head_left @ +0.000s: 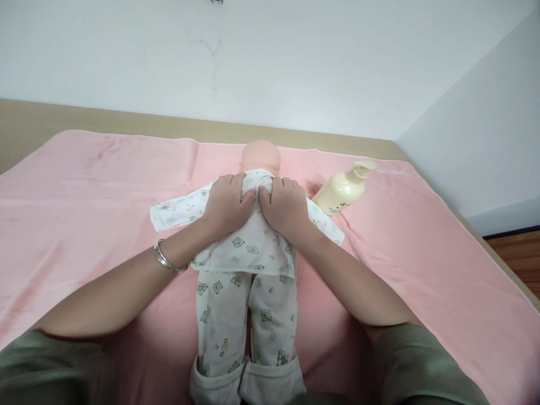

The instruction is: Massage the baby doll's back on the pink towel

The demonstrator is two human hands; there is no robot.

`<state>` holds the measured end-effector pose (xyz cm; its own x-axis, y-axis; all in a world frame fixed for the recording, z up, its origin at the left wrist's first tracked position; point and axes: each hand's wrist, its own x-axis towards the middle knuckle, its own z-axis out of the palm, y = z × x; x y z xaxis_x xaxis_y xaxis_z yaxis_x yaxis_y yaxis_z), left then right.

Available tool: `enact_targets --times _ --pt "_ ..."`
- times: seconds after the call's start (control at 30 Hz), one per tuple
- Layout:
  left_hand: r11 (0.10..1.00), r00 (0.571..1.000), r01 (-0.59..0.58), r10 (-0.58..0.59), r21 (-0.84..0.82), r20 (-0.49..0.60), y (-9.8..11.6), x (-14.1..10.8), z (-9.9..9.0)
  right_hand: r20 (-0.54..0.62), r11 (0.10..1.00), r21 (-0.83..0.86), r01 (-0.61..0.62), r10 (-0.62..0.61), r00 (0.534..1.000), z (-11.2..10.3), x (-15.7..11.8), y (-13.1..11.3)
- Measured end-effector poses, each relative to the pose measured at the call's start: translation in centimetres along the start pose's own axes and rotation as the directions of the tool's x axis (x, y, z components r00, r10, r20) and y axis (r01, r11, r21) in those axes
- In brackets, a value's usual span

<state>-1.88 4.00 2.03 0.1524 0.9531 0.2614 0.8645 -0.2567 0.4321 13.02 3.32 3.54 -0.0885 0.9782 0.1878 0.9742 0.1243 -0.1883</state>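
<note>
Centrally, a bald-headed doll [260, 154] lies stretched out on a pink sheet [105, 185], its head away from the viewer and its legs toward the viewer. Both of the person's hands rest on its upper body, side by side. The left hand [230, 202] covers one shoulder and the right hand [287, 205] the other, touching the doll's patterned white top [253, 247]. On each, the four fingers lie close together and bend over the shoulder, while the thumb sits a little apart, angled in toward the middle. The two thumb tips nearly meet, with a small ridge of cloth between them. Whether either hand pinches the cloth or only presses on it, one cannot tell, as the fingertips are hidden. The doll's sleeves spread out to both sides; matching trousers [270, 315] cover its legs. A silver bracelet [166, 257] circles the left wrist. A cream pump bottle [340, 194] leans tilted just beside the right-hand sleeve.
</note>
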Motion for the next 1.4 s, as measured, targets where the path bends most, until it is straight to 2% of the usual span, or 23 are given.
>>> enact_targets --times 0.33,0.47,0.57,0.63,0.73,0.8,0.87,0.97,1.03,1.2,1.4 --pt "0.999 0.996 -0.028 0.026 -0.030 -0.080 -0.4 -0.1 0.5 -0.036 0.999 0.048 -0.001 0.003 0.999 0.2 0.0 0.2" --pt "0.995 0.996 -0.037 0.030 -0.089 -0.086 0.3 -1.1 0.5 0.044 0.994 0.113 0.010 -0.015 0.999 -0.8 0.5 0.5" --pt "0.992 0.998 -0.033 0.027 -0.121 -0.049 1.6 -2.4 0.2 0.106 0.963 0.250 0.098 -0.128 0.986 -2.3 0.8 0.4" --pt "0.982 0.998 -0.058 0.054 -0.179 -0.026 2.6 -3.3 -0.4 0.027 0.924 0.336 0.185 -0.206 0.978 -3.0 0.8 0.2" --pt "0.919 0.998 -0.057 0.059 -0.390 -0.007 3.5 -4.0 -2.1 -0.185 0.885 0.343 0.316 -0.266 0.946 -3.2 0.4 -0.3" --pt "0.834 0.997 0.008 -0.048 -0.552 -0.059 3.5 -4.0 -3.5 -0.259 0.887 0.291 0.358 -0.287 0.922 -2.6 0.0 -0.5" --pt "0.749 0.964 -0.001 -0.176 -0.663 -0.201 3.0 -3.6 -4.8 -0.236 0.903 0.234 0.361 -0.307 0.922 -1.8 -0.6 -0.7" --pt "0.687 0.865 -0.170 -0.240 -0.707 -0.441 2.3 -2.8 -6.0 -0.078 0.905 0.178 0.387 -0.379 0.922 -1.2 -1.7 -1.2" --pt "0.669 0.820 -0.254 -0.235 -0.698 -0.523 2.0 -2.5 -6.4 -0.002 0.895 0.172 0.412 -0.418 0.908 -1.5 -2.2 -1.7" --pt "0.706 0.796 -0.273 -0.216 -0.653 -0.566 2.2 -2.4 -6.8 -0.071 0.889 0.131 0.439 -0.433 0.898 -2.6 -2.1 -2.3" --pt "0.735 0.808 -0.268 -0.181 -0.623 -0.561 2.1 -2.9 -6.3 0.017 0.899 0.128 0.419 -0.425 0.905 -2.1 -2.0 -2.2"
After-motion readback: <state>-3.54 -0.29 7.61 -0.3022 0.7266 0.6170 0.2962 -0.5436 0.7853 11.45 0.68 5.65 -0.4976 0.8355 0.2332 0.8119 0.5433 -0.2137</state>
